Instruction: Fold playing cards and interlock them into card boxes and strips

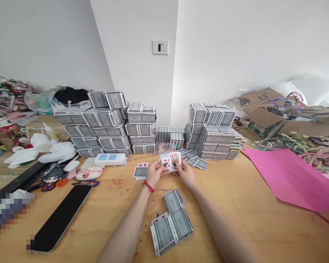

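My left hand point(155, 173) pinches a red-suited playing card point(166, 161), its thumb on the face. A face card point(176, 158) is gripped by my right hand point(186, 173), also with the thumb on top. The two cards meet side by side above the table. Just left of my left hand lies a small set of cards point(141, 171), with a red heart card partly showing. Between my forearms rest several grey-backed card stacks point(172, 221), a few cards poking out face up. Loose grey-backed cards point(196, 160) are spread beyond my right hand.
Tall piles of grey-backed card packs stand at back left point(104, 124) and back right point(216, 131). Near the left are a white power strip point(110, 159), scissors point(84, 183) and a dark phone point(63, 217). Pink paper point(287, 179) and tangled yarn point(301, 153) lie right.
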A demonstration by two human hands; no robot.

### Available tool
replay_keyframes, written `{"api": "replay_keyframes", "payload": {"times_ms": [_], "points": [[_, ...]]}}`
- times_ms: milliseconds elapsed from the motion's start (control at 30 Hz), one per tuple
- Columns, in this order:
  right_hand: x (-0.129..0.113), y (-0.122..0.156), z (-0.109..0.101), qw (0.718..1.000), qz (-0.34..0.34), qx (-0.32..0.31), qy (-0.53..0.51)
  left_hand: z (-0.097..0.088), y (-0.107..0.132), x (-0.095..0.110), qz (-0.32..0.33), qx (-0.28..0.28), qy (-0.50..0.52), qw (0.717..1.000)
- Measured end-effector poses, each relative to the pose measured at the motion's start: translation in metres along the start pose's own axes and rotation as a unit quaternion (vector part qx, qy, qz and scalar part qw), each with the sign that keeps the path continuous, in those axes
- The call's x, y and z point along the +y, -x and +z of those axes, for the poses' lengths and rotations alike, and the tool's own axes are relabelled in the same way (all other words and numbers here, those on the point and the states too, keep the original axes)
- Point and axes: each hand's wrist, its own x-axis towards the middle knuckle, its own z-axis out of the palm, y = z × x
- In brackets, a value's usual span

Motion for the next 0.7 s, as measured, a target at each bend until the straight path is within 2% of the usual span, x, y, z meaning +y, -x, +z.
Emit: {"api": "replay_keyframes", "payload": {"times_ms": [133,400,700], "points": [[0.0,0.0,0.001,1.0,0.0,0.0,0.0,0.002,0.0,-0.002,0.002,-0.003,-0.032,0.999],[-0.003,0.002,0.001,1.0,-0.002,-0.019,-0.005,0.002,-0.005,-0.006,0.048,0.024,-0.08,0.995],[0.002,-0.001,-0.003,1.0,-0.003,-0.022,-0.02,-0.003,-0.008,-0.012,0.012,0.046,-0.077,0.996]]}}
